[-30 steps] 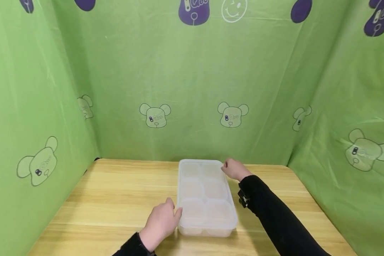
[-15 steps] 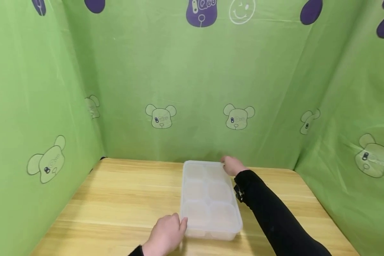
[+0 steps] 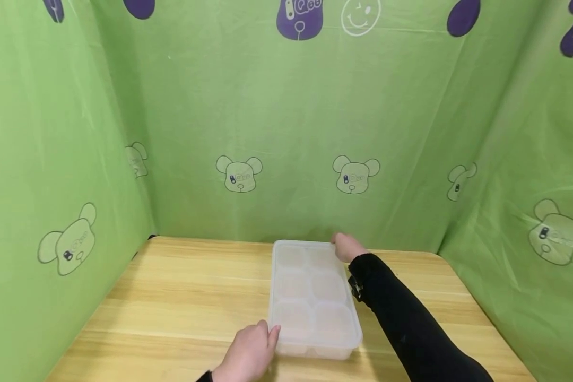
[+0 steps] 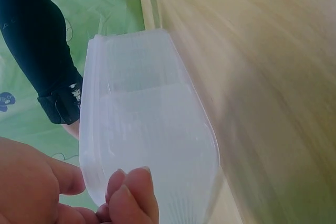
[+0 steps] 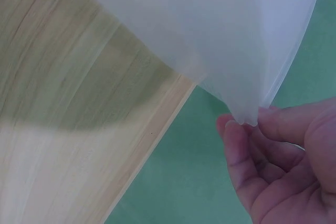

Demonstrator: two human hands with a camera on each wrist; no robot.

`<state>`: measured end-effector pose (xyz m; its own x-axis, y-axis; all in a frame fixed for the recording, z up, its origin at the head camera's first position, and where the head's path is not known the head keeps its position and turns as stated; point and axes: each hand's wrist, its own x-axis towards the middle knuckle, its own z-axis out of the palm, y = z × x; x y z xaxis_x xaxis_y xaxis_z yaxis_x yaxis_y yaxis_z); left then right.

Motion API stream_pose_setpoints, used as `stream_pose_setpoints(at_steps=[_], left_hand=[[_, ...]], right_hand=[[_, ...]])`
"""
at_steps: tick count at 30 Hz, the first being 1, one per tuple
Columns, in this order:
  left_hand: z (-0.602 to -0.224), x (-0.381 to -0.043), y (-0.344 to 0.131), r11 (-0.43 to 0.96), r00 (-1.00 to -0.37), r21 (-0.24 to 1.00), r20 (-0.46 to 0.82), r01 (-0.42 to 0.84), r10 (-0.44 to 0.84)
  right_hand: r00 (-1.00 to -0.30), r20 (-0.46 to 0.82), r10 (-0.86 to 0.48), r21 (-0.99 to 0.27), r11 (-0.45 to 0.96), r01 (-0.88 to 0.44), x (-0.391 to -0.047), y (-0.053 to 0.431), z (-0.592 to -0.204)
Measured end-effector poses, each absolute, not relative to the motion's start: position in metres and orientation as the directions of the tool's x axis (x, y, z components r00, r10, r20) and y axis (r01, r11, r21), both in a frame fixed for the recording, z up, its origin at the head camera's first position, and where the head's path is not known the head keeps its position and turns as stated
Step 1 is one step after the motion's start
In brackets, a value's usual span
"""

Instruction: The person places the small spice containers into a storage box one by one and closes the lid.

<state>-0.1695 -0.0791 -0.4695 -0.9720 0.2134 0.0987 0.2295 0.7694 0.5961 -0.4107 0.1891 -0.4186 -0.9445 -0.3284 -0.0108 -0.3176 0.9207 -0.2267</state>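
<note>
A translucent white plastic storage box [image 3: 310, 286] lies on the table, its lid on and several compartments showing through. My left hand [image 3: 248, 347] grips its near left corner, the thumb along the lid's edge. In the left wrist view, the curled fingertips [image 4: 134, 192] of this hand lie against the box's side wall. At the far right corner, my right hand [image 3: 347, 248] holds the rim. The right wrist view shows that hand's thumb and fingers [image 5: 239, 145] pinching the corner where lid and box meet. From the head view, most of the fingers are hidden.
The wooden table [image 3: 186, 286] extends to both sides of the box. Green printed cloth [image 3: 286, 116] hangs behind the table's back edge and along its sides. My right sleeve [image 3: 406, 323] crosses the table's right part.
My left hand has come closer to the box's near left corner and taken hold of it. My right hand has closed on the far right corner. The head view has shifted slightly.
</note>
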Motion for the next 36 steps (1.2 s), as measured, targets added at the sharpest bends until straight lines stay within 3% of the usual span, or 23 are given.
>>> stream_pose_setpoints(at_steps=[11, 21, 36], left_hand=[[-0.465, -0.17, -0.084, 0.705, -0.975, 0.682, 0.052, 0.193, 0.216], [-0.461, -0.181, -0.094, 0.69, -0.977, 0.704, 0.031, 0.17, 0.209], [-0.453, -0.212, -0.106, 0.795, -0.991, 0.593, 0.05, 0.13, 0.125]], right_hand=[[-0.953, -0.074, -0.295, -0.251, 0.93, -0.268, -0.41, 0.192, -0.417], [-0.955, -0.044, -0.294, -0.227, 0.934, -0.277, -0.4, 0.206, -0.419], [-0.957, -0.065, -0.282, -0.176, 0.948, -0.267, -0.377, 0.232, -0.412]])
